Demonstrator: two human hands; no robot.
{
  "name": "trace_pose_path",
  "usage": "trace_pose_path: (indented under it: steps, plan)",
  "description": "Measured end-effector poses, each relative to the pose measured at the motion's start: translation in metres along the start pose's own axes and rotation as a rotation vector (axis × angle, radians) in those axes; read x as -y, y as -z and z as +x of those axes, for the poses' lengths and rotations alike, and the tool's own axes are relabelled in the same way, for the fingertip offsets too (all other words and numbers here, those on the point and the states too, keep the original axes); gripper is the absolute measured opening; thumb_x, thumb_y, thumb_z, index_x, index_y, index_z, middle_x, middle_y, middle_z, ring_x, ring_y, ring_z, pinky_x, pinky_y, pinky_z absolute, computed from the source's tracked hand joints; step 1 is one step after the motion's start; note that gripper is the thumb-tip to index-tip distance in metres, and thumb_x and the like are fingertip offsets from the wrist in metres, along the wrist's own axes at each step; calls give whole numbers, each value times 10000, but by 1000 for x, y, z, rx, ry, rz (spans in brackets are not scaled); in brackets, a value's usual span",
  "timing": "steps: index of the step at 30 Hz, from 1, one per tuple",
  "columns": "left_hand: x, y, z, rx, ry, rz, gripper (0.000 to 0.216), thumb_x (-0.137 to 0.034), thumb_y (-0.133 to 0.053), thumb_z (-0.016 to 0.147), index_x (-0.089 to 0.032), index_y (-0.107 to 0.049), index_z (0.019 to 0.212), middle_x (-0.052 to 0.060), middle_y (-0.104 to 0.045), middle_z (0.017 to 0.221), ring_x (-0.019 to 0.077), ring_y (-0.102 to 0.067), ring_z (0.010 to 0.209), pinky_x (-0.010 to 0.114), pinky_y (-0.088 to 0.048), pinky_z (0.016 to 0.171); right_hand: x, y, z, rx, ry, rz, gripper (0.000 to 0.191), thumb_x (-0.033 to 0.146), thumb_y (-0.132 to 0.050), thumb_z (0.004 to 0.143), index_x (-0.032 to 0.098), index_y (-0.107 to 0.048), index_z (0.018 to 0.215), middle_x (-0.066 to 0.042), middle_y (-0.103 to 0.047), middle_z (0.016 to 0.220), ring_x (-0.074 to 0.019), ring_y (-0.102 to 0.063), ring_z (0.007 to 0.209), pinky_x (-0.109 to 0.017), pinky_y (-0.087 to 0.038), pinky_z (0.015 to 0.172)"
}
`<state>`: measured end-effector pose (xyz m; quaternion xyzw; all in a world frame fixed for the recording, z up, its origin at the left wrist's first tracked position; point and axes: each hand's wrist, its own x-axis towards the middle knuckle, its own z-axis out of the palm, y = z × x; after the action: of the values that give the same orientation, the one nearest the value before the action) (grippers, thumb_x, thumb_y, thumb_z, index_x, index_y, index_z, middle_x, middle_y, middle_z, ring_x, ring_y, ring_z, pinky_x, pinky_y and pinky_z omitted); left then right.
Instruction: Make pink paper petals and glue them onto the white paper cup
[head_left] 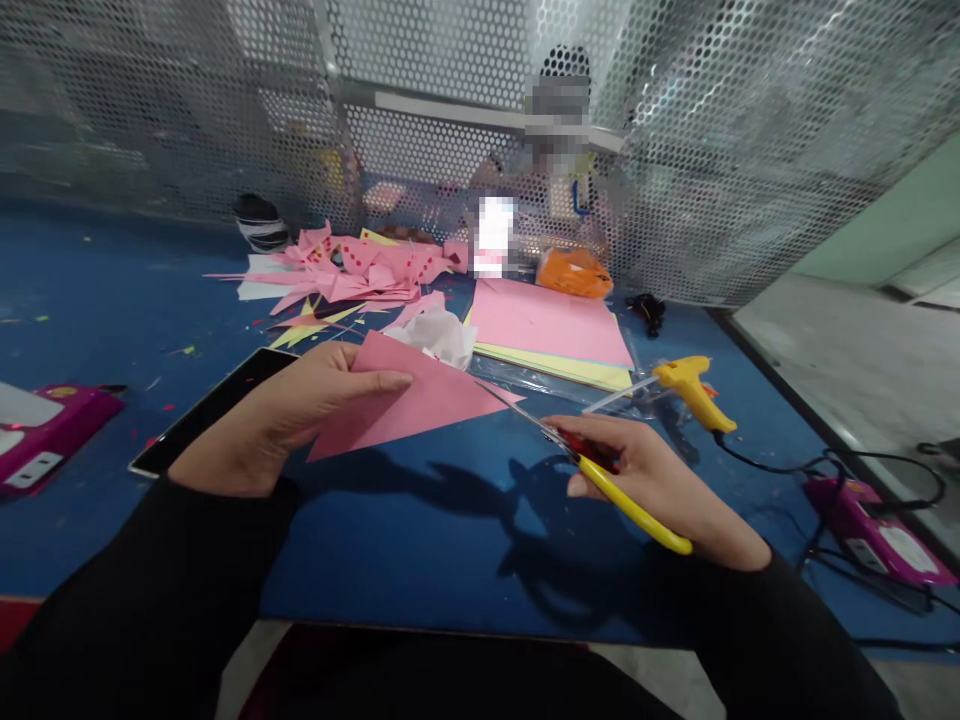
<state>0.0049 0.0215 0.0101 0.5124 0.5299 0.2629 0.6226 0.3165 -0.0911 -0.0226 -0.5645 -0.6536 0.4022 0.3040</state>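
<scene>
My left hand [315,395] pinches a piece of pink paper [405,400], thumb on top, holding it above the blue table. The paper tapers to a point on the right. In my right hand [645,460] is a pair of scissors [630,505] with a yellow handle; red shows between my fingers. The blades reach the paper's right end; whether they have cut into it I cannot tell. Behind the pink paper lies crumpled white paper [435,335]. A dark flat tablet-like panel [217,410] rests under my left wrist.
A stack of pink sheets [547,325] lies at the back, beside an orange packet [574,272]. Pink scraps [375,265] pile up at the back left. A yellow glue gun [694,390] with its cord is on the right, near a purple power strip [877,530]. Perforated metal [435,70] stands behind.
</scene>
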Motion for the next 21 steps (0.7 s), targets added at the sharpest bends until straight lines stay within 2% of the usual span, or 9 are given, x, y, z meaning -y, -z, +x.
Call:
trace_pose_path:
  steps: [6,13,16,21]
  plan:
    - [1,-1,0,16,-20,-15,268,-323,-858,562,-160,-781,761,15,-771,680,142,-680,572,230,-520,552,4,1,0,44,-2,-24,596,551,-818,706,212,-743,1191,-89,-733,1090,-257,-660,914,-372,-527,801]
    - [1,0,0,54,-55,13,285,-345,-856,595,-152,-782,791,30,-780,716,143,-683,609,227,-519,576,7,0,0,51,-4,16,545,490,-840,689,224,-760,1158,-60,-739,1015,-233,-655,878,-338,-524,772]
    - [1,0,-1,55,-59,29,289,-352,-850,611,-157,-783,813,41,-788,750,158,-696,645,239,-528,590,6,0,-1,55,-9,37,557,484,-847,681,222,-758,1163,-62,-742,1028,-232,-657,881,-340,-530,784]
    - [3,1,0,72,-88,47,236,-352,-836,633,-173,-781,777,21,-772,706,144,-671,597,224,-507,548,6,0,-1,61,-40,73,594,497,-865,647,218,-756,1160,-67,-744,1046,-238,-666,897,-352,-544,812]
